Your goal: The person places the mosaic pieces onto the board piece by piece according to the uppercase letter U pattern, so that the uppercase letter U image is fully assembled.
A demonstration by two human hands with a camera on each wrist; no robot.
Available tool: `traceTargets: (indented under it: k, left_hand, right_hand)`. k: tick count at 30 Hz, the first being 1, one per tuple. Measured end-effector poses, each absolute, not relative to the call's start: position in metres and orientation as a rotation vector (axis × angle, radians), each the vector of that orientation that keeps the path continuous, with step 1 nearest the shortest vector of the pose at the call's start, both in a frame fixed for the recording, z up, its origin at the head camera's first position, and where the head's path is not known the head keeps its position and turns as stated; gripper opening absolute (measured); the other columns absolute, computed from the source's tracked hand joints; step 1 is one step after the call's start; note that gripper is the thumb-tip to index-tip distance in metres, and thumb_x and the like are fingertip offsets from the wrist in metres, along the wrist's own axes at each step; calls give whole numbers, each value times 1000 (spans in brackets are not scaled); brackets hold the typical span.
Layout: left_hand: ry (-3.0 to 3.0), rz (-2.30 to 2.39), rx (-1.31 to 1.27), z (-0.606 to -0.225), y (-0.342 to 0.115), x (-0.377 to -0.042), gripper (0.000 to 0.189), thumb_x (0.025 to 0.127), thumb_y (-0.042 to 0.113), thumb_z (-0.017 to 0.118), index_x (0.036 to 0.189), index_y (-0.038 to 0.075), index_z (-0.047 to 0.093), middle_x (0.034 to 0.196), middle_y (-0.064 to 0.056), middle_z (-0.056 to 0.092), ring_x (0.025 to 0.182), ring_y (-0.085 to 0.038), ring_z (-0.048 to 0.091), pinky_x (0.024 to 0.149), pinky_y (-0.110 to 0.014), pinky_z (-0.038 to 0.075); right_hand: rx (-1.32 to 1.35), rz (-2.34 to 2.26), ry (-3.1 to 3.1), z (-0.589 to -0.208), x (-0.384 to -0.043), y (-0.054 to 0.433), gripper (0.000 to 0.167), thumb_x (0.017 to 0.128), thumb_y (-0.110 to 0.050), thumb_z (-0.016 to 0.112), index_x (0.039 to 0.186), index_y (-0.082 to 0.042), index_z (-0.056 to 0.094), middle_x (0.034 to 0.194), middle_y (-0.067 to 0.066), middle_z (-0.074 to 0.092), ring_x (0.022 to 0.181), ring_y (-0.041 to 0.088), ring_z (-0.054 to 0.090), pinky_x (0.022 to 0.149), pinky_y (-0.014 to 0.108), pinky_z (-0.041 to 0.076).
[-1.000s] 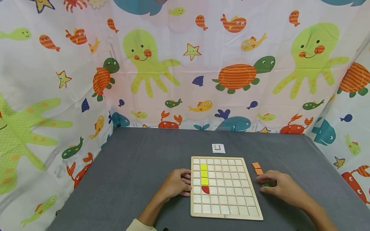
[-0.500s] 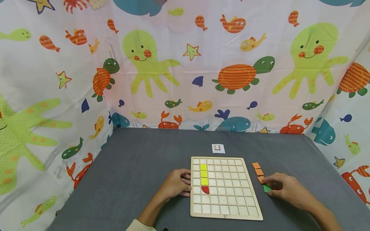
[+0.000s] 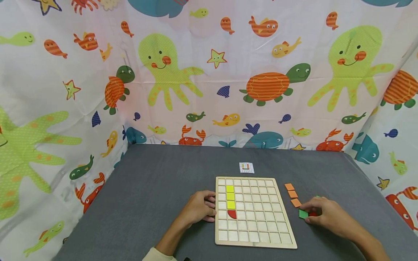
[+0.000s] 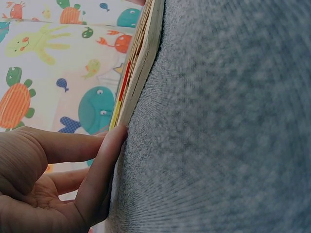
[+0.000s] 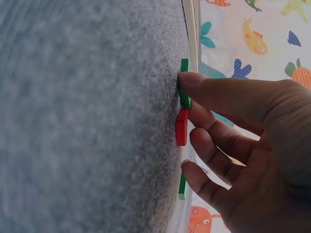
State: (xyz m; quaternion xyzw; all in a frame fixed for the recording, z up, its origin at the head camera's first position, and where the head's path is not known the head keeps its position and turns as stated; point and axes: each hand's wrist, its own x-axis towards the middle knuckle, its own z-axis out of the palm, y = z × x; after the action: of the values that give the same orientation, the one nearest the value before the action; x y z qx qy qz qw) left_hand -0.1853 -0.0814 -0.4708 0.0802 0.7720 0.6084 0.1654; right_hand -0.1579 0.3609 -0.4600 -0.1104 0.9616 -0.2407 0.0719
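My left hand [image 3: 199, 207] rests beside the wooden grid board [image 3: 261, 203], its fingertips touching the board's left edge. In the left wrist view, the thumb [image 4: 99, 167] meets the board's side [image 4: 141, 68]. One column of the board holds yellow square tiles [image 3: 230, 196] and a red quarter-round tile [image 3: 232, 214] below them. Right of the board, my right hand [image 3: 331, 215] pinches a green tile [image 3: 303, 214] on the table between thumb and index finger. A red tile [image 5: 181, 127] lies under that hand, and another green tile [image 5: 182, 187] is partly hidden by its fingers.
Orange tiles [image 3: 292, 194] lie in a slanted row between board and right hand. A small pattern card [image 3: 246, 168] lies beyond the board on the grey table [image 3: 169, 174]. A sea-animal curtain [image 3: 209, 90] hangs behind the table and along its sides.
My right hand has shifted rightward and slightly nearer, uncovering the third orange tile and more of the green tile, which has moved slightly right. The left hand and board stay put.
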Motion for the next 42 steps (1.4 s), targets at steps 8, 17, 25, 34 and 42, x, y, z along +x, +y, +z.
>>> traceTargets:
  k: [8, 17, 25, 34, 42]
  left_hand:
    - [2202, 1731, 230, -470, -81, -185, 62, 81, -16, 76, 140, -8, 60, 116, -17, 61, 94, -20, 66, 62, -38, 68]
    - [2212, 1731, 242, -470, -82, -183, 62, 81, -16, 75, 140, -10, 59, 116, -18, 61, 95, -22, 67, 63, -38, 68]
    - [2191, 1740, 226, -470, -82, -184, 62, 80, -16, 76, 140, -8, 60, 117, -17, 61, 95, -20, 67, 62, -38, 68]
    - [2186, 1746, 230, -469, -82, -184, 62, 80, -16, 76, 140, -9, 60, 117, -18, 61, 93, -21, 66, 62, -38, 68]
    - [2195, 1737, 232, -469, -81, -183, 62, 80, -17, 75, 140, -9, 59, 116, -18, 62, 92, -21, 66, 62, -37, 68]
  right_hand:
    - [-395, -755, 2922, -461, -155, 355, 28, 84, -29, 89, 109, -19, 82, 101, -8, 68, 86, 1, 54, 70, 22, 51]
    - [-398, -807, 2894, -459, -157, 335, 26, 85, -33, 88, 109, -23, 81, 102, -10, 68, 89, 3, 53, 72, 22, 50]
    - [-395, -866, 2839, -457, -160, 319, 27, 85, -31, 87, 110, -23, 80, 100, -8, 66, 92, 6, 54, 75, 24, 51]
    - [-539, -964, 2782, -457, -164, 297, 28, 85, -31, 89, 109, -22, 79, 101, -8, 65, 90, 5, 55, 73, 24, 51]
    - [-680, -1067, 2714, -456, -168, 274, 28, 87, -30, 88, 112, -19, 78, 108, -6, 68, 91, 8, 56, 73, 25, 52]
